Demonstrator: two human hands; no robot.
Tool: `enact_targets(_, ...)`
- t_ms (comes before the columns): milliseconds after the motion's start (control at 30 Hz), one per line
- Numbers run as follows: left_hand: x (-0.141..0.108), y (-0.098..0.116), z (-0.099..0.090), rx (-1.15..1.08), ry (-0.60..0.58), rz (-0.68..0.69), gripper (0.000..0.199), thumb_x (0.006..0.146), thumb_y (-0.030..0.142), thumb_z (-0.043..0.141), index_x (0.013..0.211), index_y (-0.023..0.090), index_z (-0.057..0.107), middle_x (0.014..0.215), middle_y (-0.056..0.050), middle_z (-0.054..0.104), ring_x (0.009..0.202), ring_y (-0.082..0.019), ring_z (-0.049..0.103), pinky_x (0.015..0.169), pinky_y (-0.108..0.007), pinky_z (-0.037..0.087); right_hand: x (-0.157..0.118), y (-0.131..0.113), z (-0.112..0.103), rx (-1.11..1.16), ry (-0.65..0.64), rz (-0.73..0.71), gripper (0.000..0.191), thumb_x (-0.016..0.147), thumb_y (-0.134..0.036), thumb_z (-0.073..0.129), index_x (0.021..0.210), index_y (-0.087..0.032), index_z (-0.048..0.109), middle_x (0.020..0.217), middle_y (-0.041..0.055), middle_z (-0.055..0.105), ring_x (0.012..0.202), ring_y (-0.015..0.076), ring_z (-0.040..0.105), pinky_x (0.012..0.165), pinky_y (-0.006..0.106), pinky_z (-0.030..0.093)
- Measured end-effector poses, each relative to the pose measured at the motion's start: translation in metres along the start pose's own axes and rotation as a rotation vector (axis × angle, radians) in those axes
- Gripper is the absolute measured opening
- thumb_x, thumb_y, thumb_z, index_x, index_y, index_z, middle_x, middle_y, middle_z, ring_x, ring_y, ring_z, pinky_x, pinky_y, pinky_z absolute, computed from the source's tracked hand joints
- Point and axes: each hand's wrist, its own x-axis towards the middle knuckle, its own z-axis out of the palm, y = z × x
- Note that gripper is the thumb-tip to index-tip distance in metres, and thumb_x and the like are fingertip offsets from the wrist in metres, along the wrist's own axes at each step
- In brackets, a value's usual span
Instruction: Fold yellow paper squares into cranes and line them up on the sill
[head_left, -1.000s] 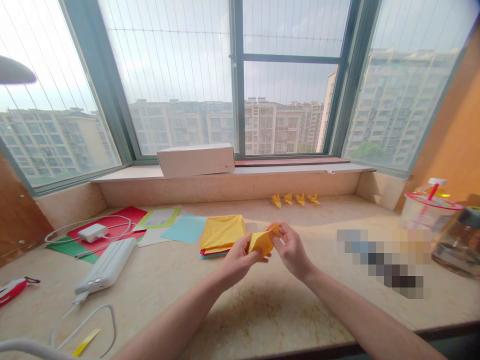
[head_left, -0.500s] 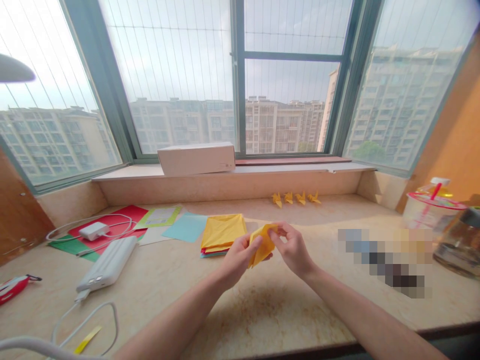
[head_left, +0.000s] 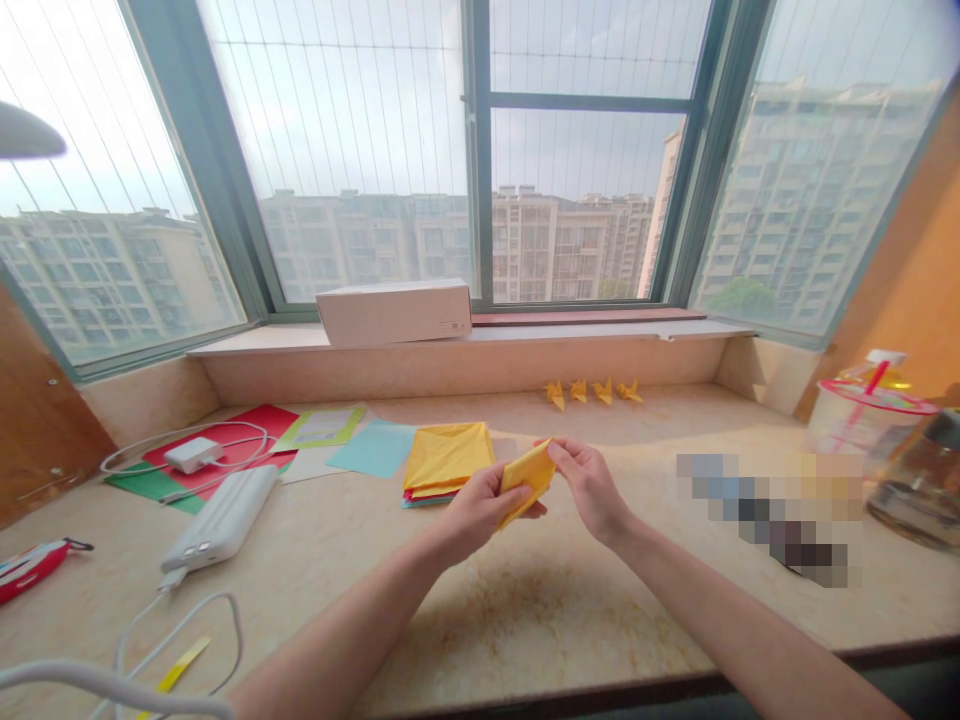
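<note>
A folded piece of yellow paper (head_left: pixel 529 474) is held above the stone counter, tilted up to the right. My left hand (head_left: pixel 484 505) grips its lower left part, thumb on top and fingers underneath. At the upper right corner, my right hand (head_left: pixel 586 482) pinches the paper's edge between thumb and fingertips. Just left of the hands lies a stack of yellow paper squares (head_left: pixel 448 458), with red and blue sheets showing at the bottom. Several small yellow paper cranes (head_left: pixel 578 391) stand in a row near the back ledge.
Blue paper (head_left: pixel 373 447), red paper (head_left: pixel 251 425) and a white power bank (head_left: pixel 220 520) with cables lie to the left. A white box (head_left: pixel 394 313) sits on the windowsill. At right stand a lidded cup (head_left: pixel 862 418) and a glass container (head_left: pixel 919 490), near a blurred-out patch.
My hands have turned the yellow paper, so it now looks narrower and flatter. The right hand's pinch has shifted to its upper corner. The view has moved slightly.
</note>
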Motion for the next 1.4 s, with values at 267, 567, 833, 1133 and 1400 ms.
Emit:
enact_targets(267, 0.002, -0.001, 0.001, -0.013, 0.002, -0.006, 0.036, 0.074, 0.037, 0.078, 0.093, 0.009, 0.066, 0.084, -0.005, 0.066, 0.075, -0.017, 0.067, 0.080, -0.033, 0.052, -0.003, -0.002, 0.001, 0.024, -0.102, 0.017, 0.038, 0.081, -0.052, 0.068, 0.092, -0.016, 0.074, 0.077, 0.0033, 0.070, 0.071, 0.0177, 0.060, 0.067, 0.029, 0.046)
enact_targets(567, -0.002, 0.002, 0.003, 0.040, -0.028, -0.007, 0.046, 0.077, 0.049, 0.074, 0.099, 0.010, 0.065, 0.085, -0.008, 0.069, 0.079, -0.019, 0.069, 0.067, -0.025, 0.048, -0.002, -0.001, 0.000, 0.057, -0.077, 0.058, 0.037, 0.080, -0.051, 0.069, 0.087, -0.015, 0.076, 0.071, 0.0031, 0.072, 0.060, 0.0152, 0.059, 0.058, 0.027, 0.045)
enact_targets(833, 0.000, -0.004, 0.006, -0.060, 0.032, -0.029, 0.049, 0.079, 0.055, 0.069, 0.096, 0.009, 0.068, 0.084, -0.008, 0.071, 0.079, -0.020, 0.070, 0.070, -0.027, 0.050, -0.001, 0.005, -0.001, 0.110, -0.057, 0.075, 0.048, 0.086, -0.059, 0.057, 0.092, -0.015, 0.076, 0.068, 0.0044, 0.071, 0.059, 0.0190, 0.063, 0.060, 0.032, 0.050)
enact_targets(1133, 0.003, 0.000, 0.001, -0.316, 0.014, 0.040, 0.037, 0.084, 0.046, 0.068, 0.101, 0.013, 0.070, 0.092, -0.008, 0.070, 0.083, -0.017, 0.066, 0.086, -0.031, 0.051, -0.004, 0.006, 0.002, 0.112, -0.381, -0.042, 0.042, 0.088, -0.054, 0.060, 0.114, -0.022, 0.066, 0.108, 0.0076, 0.071, 0.102, 0.0246, 0.065, 0.089, 0.038, 0.053)
enact_targets(1400, 0.002, -0.004, 0.006, -0.252, -0.111, 0.028, 0.040, 0.086, 0.047, 0.066, 0.107, 0.013, 0.070, 0.089, -0.006, 0.067, 0.086, -0.015, 0.062, 0.091, -0.032, 0.046, -0.001, 0.019, 0.000, -0.056, -0.218, -0.072, 0.033, 0.081, -0.048, 0.070, 0.098, -0.019, 0.068, 0.096, 0.0062, 0.072, 0.091, 0.0228, 0.066, 0.086, 0.039, 0.052)
